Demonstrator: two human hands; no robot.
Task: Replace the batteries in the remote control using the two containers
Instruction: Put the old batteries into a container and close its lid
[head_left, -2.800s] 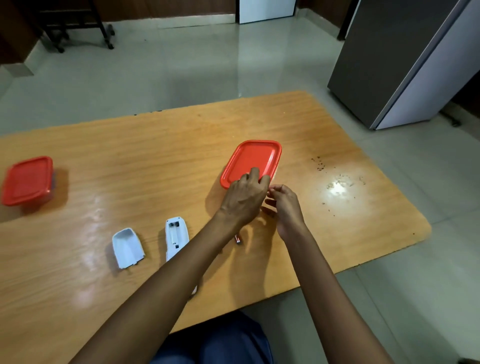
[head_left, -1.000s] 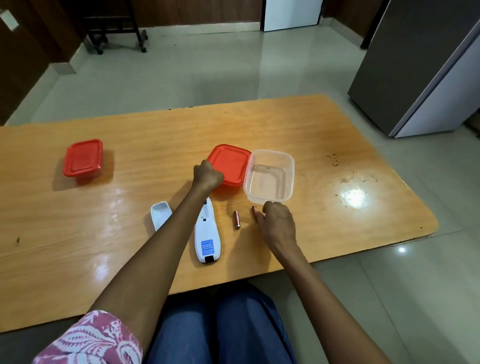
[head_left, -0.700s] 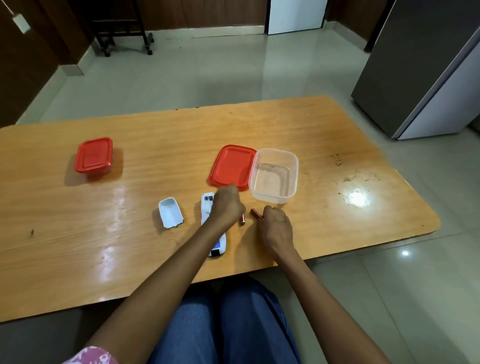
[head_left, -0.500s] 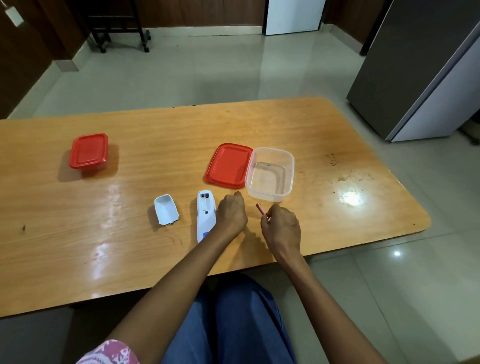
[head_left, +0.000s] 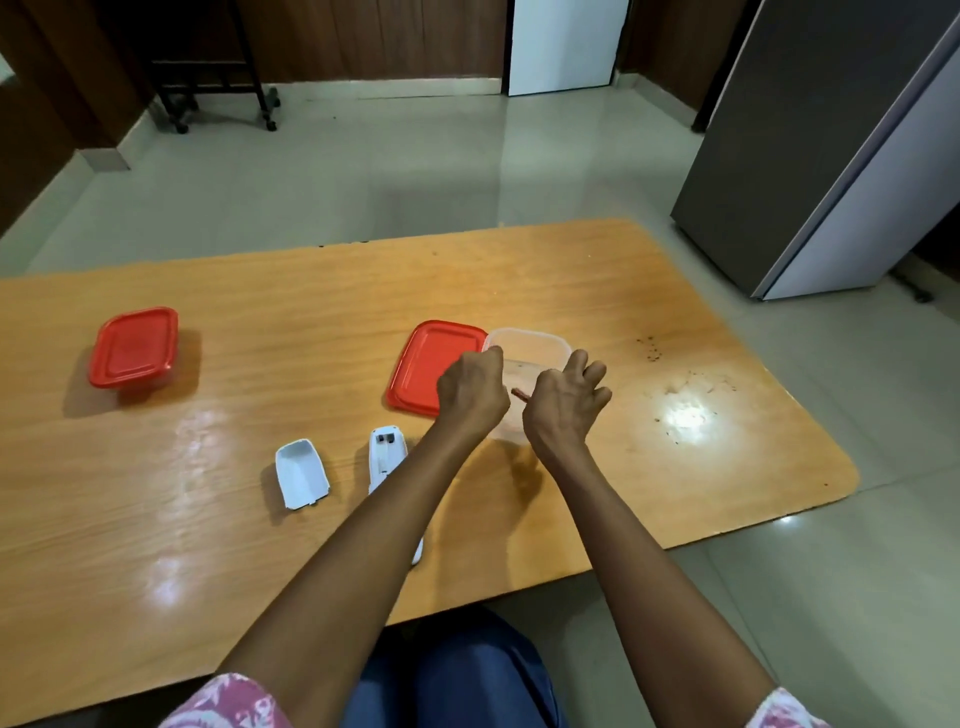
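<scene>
Remote (head_left: 385, 453) face-down, lengthwise away, battery bay far end

Both forearms reach forward, hands close together. The left hand (head_left: 471, 391) is curled into a loose fist; the right hand (head_left: 563, 402) pinches with its outer fingers (head_left: 592, 373) spread.
</scene>
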